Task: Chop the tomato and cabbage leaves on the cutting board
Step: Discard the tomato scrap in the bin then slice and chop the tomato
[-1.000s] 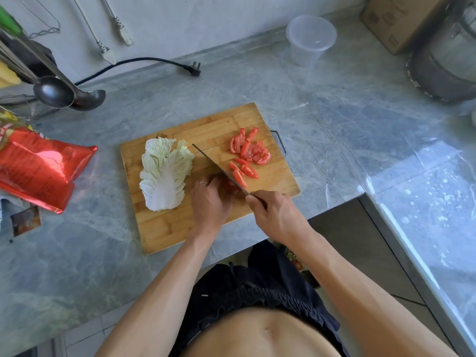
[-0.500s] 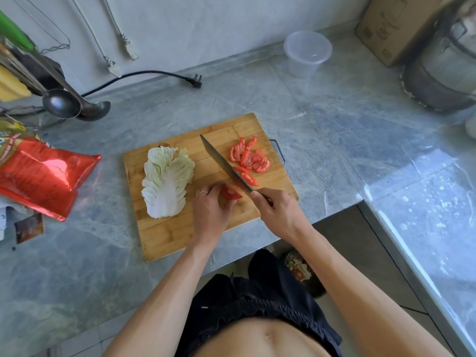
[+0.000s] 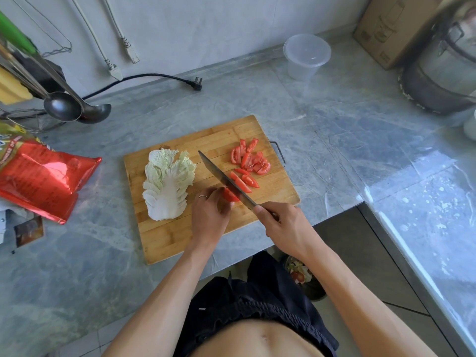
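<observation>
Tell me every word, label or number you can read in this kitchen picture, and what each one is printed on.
"CHINESE OF": my best reading of the small white print along the upper edge of the red foil bag; the other print on the bag is too blurred to read.
Cardboard box: faint line drawings only, no legible words.
Cutting board, knife, clear plastic container: no text visible.

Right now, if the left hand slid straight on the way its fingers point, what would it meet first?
The left hand already holds the tomato piece; just beyond it lies the knife blade, so probably the blade, though its height is unclear.
</observation>
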The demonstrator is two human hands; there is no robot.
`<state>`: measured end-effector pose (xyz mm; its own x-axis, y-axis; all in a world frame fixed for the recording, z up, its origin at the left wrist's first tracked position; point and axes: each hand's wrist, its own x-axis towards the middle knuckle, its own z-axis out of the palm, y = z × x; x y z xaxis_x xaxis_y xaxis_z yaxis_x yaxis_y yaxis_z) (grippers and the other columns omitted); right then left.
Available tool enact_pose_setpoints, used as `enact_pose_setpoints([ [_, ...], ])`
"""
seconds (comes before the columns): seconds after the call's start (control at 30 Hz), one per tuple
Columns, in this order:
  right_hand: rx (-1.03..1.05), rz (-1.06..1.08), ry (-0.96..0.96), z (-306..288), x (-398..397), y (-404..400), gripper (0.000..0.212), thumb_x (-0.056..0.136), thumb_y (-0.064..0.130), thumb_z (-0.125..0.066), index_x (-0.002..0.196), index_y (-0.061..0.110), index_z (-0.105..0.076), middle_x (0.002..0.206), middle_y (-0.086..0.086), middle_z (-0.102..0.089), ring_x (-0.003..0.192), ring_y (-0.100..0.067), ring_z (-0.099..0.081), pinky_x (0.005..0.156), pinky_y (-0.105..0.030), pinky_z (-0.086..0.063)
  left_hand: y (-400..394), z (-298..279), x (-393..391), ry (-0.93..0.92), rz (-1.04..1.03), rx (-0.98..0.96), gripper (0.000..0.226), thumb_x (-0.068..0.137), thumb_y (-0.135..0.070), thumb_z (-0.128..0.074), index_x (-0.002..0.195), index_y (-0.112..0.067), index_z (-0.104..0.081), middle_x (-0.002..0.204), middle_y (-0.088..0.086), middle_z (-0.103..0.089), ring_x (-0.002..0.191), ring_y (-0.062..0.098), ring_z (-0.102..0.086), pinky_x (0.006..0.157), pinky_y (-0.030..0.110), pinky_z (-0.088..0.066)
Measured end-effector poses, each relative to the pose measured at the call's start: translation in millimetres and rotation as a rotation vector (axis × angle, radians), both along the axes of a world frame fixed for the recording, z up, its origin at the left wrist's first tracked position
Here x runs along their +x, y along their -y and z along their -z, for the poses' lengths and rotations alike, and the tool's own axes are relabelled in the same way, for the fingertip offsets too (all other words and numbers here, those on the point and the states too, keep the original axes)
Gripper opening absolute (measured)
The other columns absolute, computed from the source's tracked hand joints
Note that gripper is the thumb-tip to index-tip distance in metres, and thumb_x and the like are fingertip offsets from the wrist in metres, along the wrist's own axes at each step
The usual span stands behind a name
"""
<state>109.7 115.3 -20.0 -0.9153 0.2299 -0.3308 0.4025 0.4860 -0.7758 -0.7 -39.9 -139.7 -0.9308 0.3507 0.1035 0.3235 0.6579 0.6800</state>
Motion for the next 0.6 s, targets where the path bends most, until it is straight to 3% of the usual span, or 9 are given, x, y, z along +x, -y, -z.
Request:
enact_pose_setpoints([
  [0.27, -0.011, 0.011, 0.001, 3, -5, 5, 0.045, 0.104, 0.032, -0.050, 0.062, 0.019, -0.045, 0.057, 0.001, -0.042, 0.051, -0.011, -0.035, 0.049, -0.021, -0.031, 2, 3, -1, 0.009, 0.016, 0.011, 0.022, 0.082, -0.026, -0.072, 0.103, -0.021, -0.072, 0.102, -0.003, -0.069, 0.094, 0.017, -0.063, 0.082, 0.043, -0.052],
  [0.4, 0.020, -0.004, -0.008, 4, -9, 8, 0.044, 0.105, 0.031, -0.049, 0.064, 0.015, -0.046, 0.053, 0.006, -0.037, 0.046, -0.009, -0.033, 0.047, -0.019, -0.029, 1, 4, -3, 0.017, 0.008, 0.015, 0.021, 0.081, -0.026, -0.072, 0.101, -0.021, -0.072, 0.101, -0.003, -0.068, 0.093, 0.017, -0.063, 0.080, 0.043, -0.052],
  [0.6, 0.070, -0.019, -0.015, 3, 3, 5, 0.042, 0.105, 0.033, -0.048, 0.075, 0.004, -0.056, 0.056, 0.000, -0.040, 0.051, -0.012, -0.033, 0.050, -0.023, -0.030, -1, 6, -3, -0.006, -0.010, -0.040, 0.020, 0.077, -0.029, -0.075, 0.097, -0.024, -0.072, 0.101, -0.004, -0.068, 0.092, 0.022, -0.061, 0.079, 0.044, -0.051],
])
